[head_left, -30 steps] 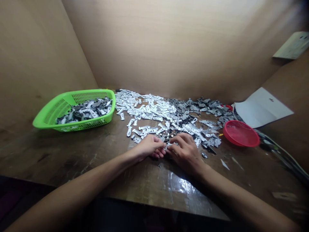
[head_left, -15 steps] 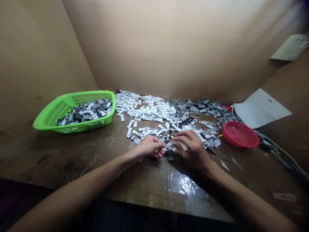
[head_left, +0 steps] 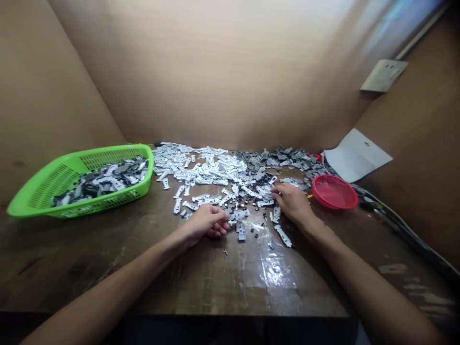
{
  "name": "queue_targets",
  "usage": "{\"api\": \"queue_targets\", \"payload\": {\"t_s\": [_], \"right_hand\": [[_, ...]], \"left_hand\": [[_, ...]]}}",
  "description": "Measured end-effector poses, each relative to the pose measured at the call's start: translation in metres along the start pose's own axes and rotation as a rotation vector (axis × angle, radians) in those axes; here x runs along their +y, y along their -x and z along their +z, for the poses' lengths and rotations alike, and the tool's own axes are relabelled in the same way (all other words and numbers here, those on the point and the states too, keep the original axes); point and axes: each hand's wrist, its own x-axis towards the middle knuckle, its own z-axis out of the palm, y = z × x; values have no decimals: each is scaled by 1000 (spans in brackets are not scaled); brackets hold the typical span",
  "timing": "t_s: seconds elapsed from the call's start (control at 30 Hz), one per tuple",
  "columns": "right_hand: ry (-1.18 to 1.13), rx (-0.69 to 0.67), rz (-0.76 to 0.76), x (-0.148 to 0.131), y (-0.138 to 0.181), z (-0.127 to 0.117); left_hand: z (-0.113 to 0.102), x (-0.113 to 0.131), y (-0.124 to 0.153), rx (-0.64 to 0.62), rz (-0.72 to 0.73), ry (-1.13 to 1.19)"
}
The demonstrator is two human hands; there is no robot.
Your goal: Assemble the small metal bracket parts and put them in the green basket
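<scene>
My left hand (head_left: 210, 222) has its thumb and fingers pinched together at the near edge of a heap of small metal parts (head_left: 210, 171). A flat grey metal piece (head_left: 237, 215) projects from its fingertips. My right hand (head_left: 293, 203) reaches into the heap's right side, fingers bent and tips drawn together among silvery plates; what they grip is hidden. Between the hands lie a small grey bracket (head_left: 240, 232), tiny dark pieces and loose plates. One long silver plate (head_left: 283, 236) rests below my right hand, and a tiny pin (head_left: 225, 252) sits below my left.
On the left stands a green plastic basket (head_left: 104, 200) holding many metal parts. A round red dish (head_left: 335, 192) is at the right, beside a white card (head_left: 359, 155) and cables (head_left: 398, 223). Wooden panels enclose the table; a socket (head_left: 384, 75) is mounted on the right.
My right hand has moved away from my left hand, up and right into the heap. My left hand keeps its pinch near the flat piece. The view has shifted to the right.
</scene>
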Motion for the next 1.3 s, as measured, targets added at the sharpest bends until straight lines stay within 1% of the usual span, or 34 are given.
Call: {"api": "queue_targets", "payload": {"t_s": [0.13,0.2,0.37,0.5,0.6,0.67,0.73,0.9,0.97,1.03,1.1,1.2,1.3], "right_hand": [[-133,139,33,1,-2,-2],[-204,160,35,0,-2,-2],[-290,101,30,-4,-3,-1],[-316,42,-21,-7,-3,-3],[-427,-9,-25,-13,-2,-5],[-595,-53,37,-19,-1,-7],[-786,-96,138,-25,0,-8],[-1080,-62,313,-34,3,-12],[-1248,-121,394,-36,5,-13],[-1386,-197,422,-38,5,-15],[-1414,-211,397,-41,6,-15],[-1313,-181,369,-47,6,-15],[-1220,-161,382,-51,7,-17]], "left_hand": [[-1,0,-1,1,1,-10],[-1,-1,-1,0,4,-10],[-1,-1,-1,-17,9,-8],[-1,-1,-1,-18,8,-8],[-1,-2,-2,-9,7,-16],[-1,-3,-2,-6,7,-20],[-1,-3,-2,-5,14,-17],[0,-1,0,1,15,-20],[0,-1,0,4,10,-22],[0,-1,0,6,6,-22],[0,-2,-1,6,8,-22],[-1,-2,-1,-2,9,-24],[0,-2,-1,3,5,-33]]}}
